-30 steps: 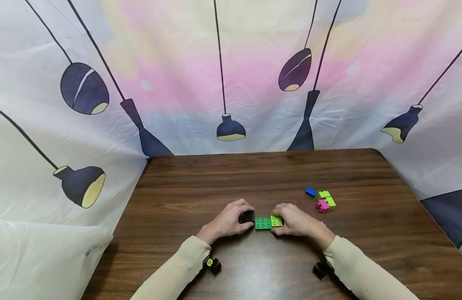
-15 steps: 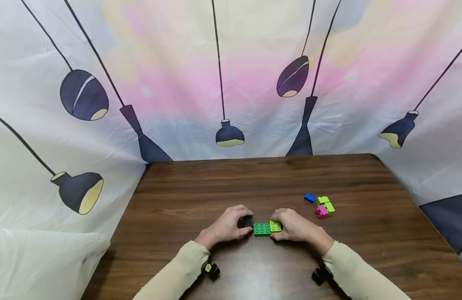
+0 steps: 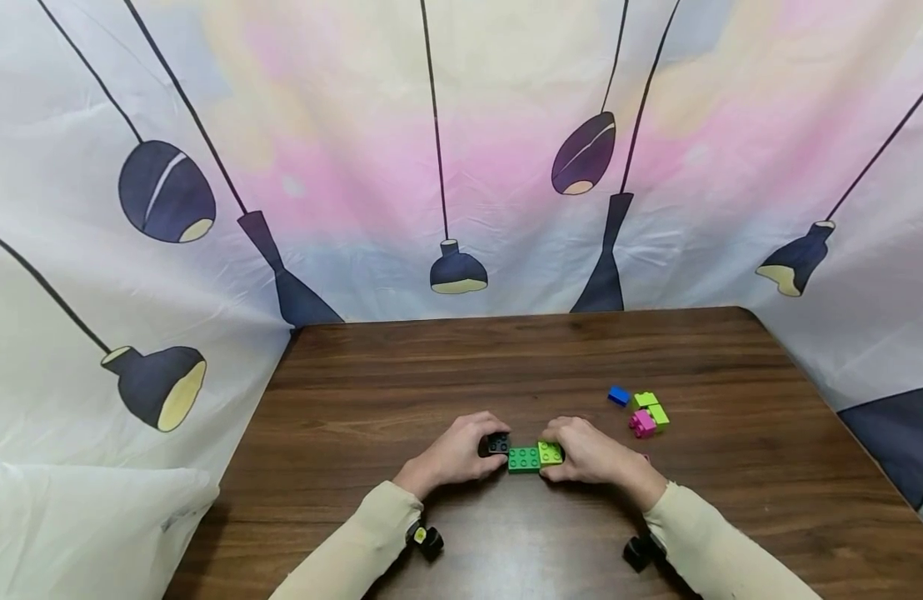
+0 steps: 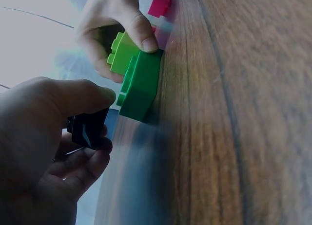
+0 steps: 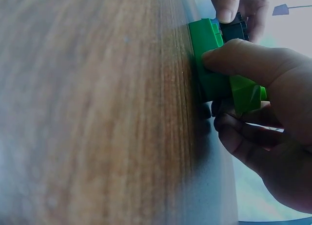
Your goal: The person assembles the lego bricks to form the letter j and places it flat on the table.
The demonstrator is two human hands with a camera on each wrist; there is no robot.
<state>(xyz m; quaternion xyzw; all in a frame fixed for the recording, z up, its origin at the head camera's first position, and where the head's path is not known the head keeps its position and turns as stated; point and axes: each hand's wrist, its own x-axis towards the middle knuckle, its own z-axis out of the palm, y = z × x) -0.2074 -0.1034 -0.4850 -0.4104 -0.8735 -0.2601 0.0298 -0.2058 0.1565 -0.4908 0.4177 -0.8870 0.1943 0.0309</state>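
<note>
A green building brick (image 3: 523, 460) sits on the table in front of me, studs up. On its right end is a lime-green brick (image 3: 549, 452), raised above it. My right hand (image 3: 589, 450) pinches the lime brick, its thumb reaching down onto the green brick's side in the right wrist view. Between thumb and fingers my left hand (image 3: 456, 448) holds a black brick (image 3: 497, 443) at the green brick's left end. In the left wrist view the black brick (image 4: 88, 128) is raised off the table, partly hidden by the thumb, close to the green brick (image 4: 142, 86).
Beyond the right hand lie a blue brick (image 3: 619, 395), two lime bricks (image 3: 658, 417) and a pink brick (image 3: 642, 423). Another pink piece shows just past the right wrist, mostly hidden. A printed cloth (image 3: 371, 167) hangs behind the wooden table (image 3: 401, 367).
The head view has tilted up slightly. My left hand has shifted a little to the right with the black brick, toward the green one. The right hand keeps its place.
</note>
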